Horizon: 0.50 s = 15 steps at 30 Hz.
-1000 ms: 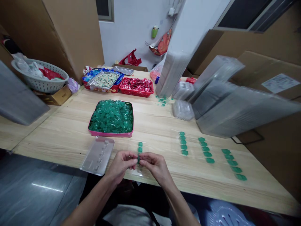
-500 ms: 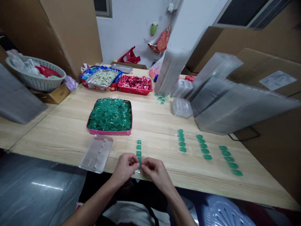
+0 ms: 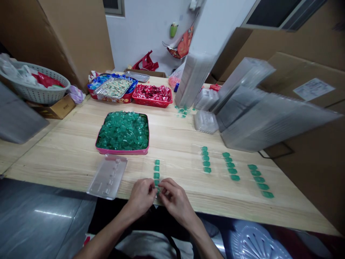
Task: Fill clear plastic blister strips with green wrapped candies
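Observation:
My left hand (image 3: 142,196) and my right hand (image 3: 175,198) meet at the table's front edge, at the near end of a column of green translucent pieces (image 3: 156,175). This column lies on a thin clear plastic sheet (image 3: 147,167). The fingers of both hands are closed around the nearest green piece (image 3: 158,189), which they partly hide. Left of my hands lies a clear plastic tray (image 3: 107,176) with a row of small moulded shapes. Behind it stands a pink-rimmed tin (image 3: 126,151) heaped with green pieces (image 3: 122,131).
Three more green columns (image 3: 206,158) (image 3: 231,165) (image 3: 259,180) lie to the right on clear sheets. Tall stacks of clear plastic (image 3: 242,122) stand behind them. A red basket of red wrapped pieces (image 3: 152,94) and a blue-filled tin (image 3: 93,86) sit at the back. A blue stool (image 3: 256,241) is below right.
The whole view has shifted slightly. My hands stay at the near end of the column; my right fingers have curled further over the nearest green piece.

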Each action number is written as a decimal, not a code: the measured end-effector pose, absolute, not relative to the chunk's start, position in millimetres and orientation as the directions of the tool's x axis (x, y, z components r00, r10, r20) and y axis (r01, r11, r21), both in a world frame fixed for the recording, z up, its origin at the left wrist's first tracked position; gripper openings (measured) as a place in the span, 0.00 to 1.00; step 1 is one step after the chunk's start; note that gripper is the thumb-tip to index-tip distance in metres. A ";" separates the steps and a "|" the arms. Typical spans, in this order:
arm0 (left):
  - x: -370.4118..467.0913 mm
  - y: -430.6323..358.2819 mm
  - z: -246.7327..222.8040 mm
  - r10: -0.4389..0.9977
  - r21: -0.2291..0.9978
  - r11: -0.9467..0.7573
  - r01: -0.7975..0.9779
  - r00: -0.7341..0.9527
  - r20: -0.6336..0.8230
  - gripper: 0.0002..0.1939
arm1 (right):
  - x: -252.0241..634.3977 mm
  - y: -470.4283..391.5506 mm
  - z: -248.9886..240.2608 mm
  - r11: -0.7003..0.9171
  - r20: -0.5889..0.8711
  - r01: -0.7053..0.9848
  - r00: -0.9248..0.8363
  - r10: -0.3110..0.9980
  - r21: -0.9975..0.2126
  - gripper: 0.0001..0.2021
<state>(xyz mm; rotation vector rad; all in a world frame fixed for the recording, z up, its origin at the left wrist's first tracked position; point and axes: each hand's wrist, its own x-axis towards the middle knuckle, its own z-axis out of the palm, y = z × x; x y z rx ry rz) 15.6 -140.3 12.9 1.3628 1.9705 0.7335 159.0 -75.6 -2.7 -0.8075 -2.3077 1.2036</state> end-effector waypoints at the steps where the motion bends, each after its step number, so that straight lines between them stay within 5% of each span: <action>1: 12.4 -141.1 16.6 0.943 0.765 0.312 0.564 -0.281 -0.178 0.09 | 159.0 -76.5 -2.4 0.478 0.094 0.303 -0.759 0.644 -0.825 0.14; 9: -11.5 -150.2 18.9 0.917 0.799 0.348 0.491 -0.356 -0.181 0.09 | 152.5 -80.9 -5.2 0.717 0.155 0.318 -0.846 0.510 -0.620 0.14; 15: -18.7 -162.7 18.1 0.916 0.836 0.349 0.423 -0.342 -0.209 0.16 | 177.0 -46.7 -5.5 0.747 0.203 0.453 -0.774 0.600 -0.486 0.14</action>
